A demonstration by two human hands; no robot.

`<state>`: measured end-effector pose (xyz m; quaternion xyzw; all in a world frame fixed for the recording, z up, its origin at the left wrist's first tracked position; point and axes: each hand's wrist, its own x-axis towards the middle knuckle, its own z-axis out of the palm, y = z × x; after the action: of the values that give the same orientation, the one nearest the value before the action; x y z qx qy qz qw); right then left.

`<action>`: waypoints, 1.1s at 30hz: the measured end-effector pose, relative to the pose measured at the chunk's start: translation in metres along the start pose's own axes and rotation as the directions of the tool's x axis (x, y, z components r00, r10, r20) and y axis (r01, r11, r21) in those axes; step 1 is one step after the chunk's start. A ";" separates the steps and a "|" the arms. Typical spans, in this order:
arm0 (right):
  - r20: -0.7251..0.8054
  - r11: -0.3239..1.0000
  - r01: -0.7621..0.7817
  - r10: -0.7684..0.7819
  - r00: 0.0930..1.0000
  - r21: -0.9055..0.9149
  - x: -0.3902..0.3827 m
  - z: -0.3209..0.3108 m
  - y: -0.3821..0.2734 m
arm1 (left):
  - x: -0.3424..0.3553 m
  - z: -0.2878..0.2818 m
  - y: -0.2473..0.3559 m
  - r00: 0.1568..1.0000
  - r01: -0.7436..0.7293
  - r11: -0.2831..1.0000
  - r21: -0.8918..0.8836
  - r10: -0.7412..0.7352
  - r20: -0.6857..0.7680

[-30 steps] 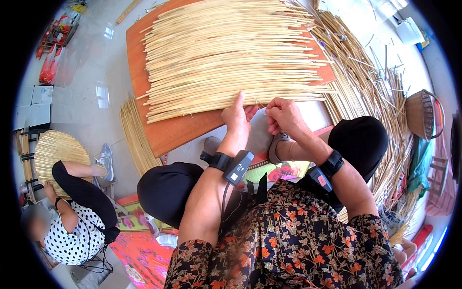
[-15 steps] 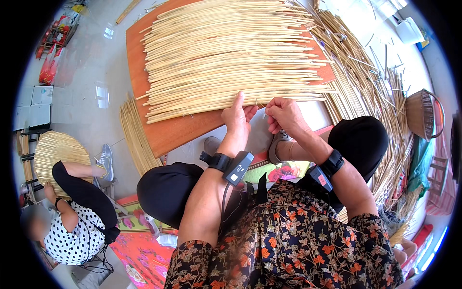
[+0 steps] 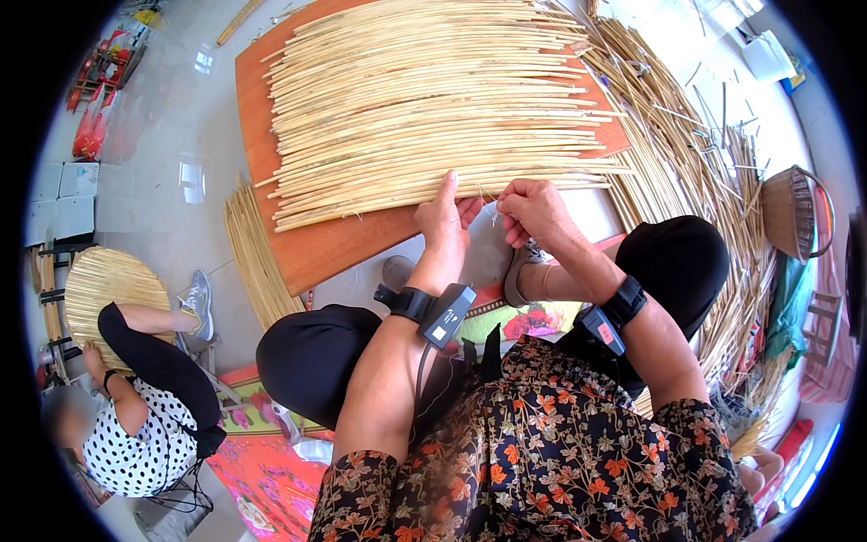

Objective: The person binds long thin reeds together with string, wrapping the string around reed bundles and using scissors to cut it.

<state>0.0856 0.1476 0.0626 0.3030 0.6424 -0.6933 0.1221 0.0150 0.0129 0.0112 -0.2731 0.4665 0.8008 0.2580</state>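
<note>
A mat of pale straight stalks (image 3: 424, 108) lies on an orange-brown board (image 3: 316, 255), tied with fine thread (image 3: 483, 194) along its near edge. My left hand (image 3: 444, 226) grips that edge, thumb on top and fingertips curled beside it. Just to its right, my right hand (image 3: 533, 212) pinches the fine thread, its other fingers curled below the board's edge.
Loose stalks (image 3: 682, 181) cover the right side, near a wicker basket (image 3: 786, 212) and white bucket (image 3: 769, 59). A stalk bundle (image 3: 257, 257) lies left of the board. At lower left a co-worker (image 3: 153, 434) sits with a round woven mat (image 3: 113, 280). A floral cloth (image 3: 262, 488) lies below.
My right hand has shifted very slightly upward at the mat's edge. My left hand stays in place.
</note>
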 end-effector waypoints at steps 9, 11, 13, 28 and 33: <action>-0.036 0.999 0.040 -0.040 0.999 -0.004 0.007 0.004 0.011 | 0.004 0.000 -0.002 1.000 0.014 0.999 -0.043 -0.014 -0.001; -0.030 0.994 0.082 -0.084 0.996 -0.073 0.008 0.006 0.011 | 0.003 0.000 -0.001 1.000 0.017 0.999 -0.042 -0.018 -0.009; 0.004 0.997 0.034 -0.034 0.999 -0.071 0.002 0.006 0.008 | 0.003 0.000 -0.002 1.000 0.016 1.000 -0.018 -0.016 -0.010; 0.022 0.998 -0.051 0.050 0.998 0.026 -0.003 -0.002 -0.006 | -0.001 0.000 -0.001 1.000 -0.005 1.000 0.004 0.005 -0.002; 0.017 0.998 -0.057 0.057 0.998 -0.011 0.000 -0.004 -0.008 | 0.002 -0.003 -0.004 1.000 -0.009 1.000 0.019 0.009 0.013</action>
<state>0.0824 0.1528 0.0695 0.3144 0.6359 -0.6889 0.1490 0.0166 0.0118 0.0061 -0.2633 0.4735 0.7993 0.2601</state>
